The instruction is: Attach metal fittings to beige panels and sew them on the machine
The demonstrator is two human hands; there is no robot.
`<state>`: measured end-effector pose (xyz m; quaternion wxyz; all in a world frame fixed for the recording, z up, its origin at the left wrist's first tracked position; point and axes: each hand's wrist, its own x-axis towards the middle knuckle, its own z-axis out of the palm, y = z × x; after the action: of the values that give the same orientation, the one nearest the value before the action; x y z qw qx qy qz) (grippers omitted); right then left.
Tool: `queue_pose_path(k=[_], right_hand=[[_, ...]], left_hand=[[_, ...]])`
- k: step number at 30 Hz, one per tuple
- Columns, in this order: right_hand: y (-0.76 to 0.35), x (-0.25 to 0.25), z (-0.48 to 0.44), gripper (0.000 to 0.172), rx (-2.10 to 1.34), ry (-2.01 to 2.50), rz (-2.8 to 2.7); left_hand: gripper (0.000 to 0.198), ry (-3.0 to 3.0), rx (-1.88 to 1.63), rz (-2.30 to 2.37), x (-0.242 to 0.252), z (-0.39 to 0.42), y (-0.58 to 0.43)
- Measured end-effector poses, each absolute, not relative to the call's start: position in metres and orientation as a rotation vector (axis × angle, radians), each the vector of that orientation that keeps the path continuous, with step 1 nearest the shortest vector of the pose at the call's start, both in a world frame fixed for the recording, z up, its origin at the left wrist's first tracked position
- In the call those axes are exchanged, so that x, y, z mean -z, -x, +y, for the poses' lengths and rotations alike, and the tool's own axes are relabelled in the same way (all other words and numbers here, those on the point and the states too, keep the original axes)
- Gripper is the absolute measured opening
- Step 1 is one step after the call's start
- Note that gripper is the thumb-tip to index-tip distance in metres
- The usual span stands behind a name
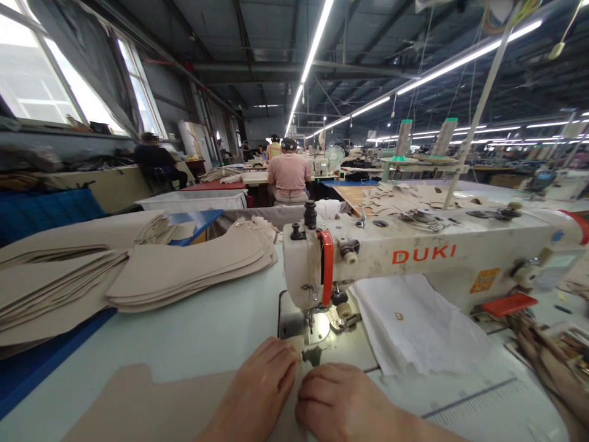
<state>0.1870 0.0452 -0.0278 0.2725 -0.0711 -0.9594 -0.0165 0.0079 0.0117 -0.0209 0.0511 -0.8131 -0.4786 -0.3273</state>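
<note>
A beige fabric piece (156,402) lies on the table in front of the sewing machine (368,245). My left hand (262,387) grips its right part, fingers bent and pressed together, just before the needle area. Close beside it, my right hand (343,399) is closed at the fabric's right edge, with the fingertips curled under and partly hidden. The presser foot (311,320) and the lit needle plate (318,328) are just beyond both hands. The fabric's front end runs out of view at the bottom.
Stacked beige fabric pieces (193,264) lie left of the machine. A white cloth (414,325) rests against the machine's arm, and a printed ruler scale (473,399) is on the table at right. Thread cones (404,140) stand behind. A person in pink (289,175) sits further ahead.
</note>
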Motion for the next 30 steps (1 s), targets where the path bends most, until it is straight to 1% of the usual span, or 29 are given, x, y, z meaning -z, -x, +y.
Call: queue_pose_path(k=[8, 18, 30], right_hand=[[-0.188, 0.026, 0.044, 0.023, 0.024, 0.221, -2.603], [-0.185, 0.018, 0.047, 0.007, 0.114, 0.392, -2.641], [-0.183, 0.023, 0.054, 0.012, 0.209, 0.326, -2.728]], left_hand=[[0.021, 2.499, 0.972, -1.49, 0.025, 0.012, -0.008], [0.022, 2.527, 0.986, -1.558, 0.021, 0.008, -0.007], [0.023, 2.524, 1.005, -1.516, 0.012, 0.005, -0.01]])
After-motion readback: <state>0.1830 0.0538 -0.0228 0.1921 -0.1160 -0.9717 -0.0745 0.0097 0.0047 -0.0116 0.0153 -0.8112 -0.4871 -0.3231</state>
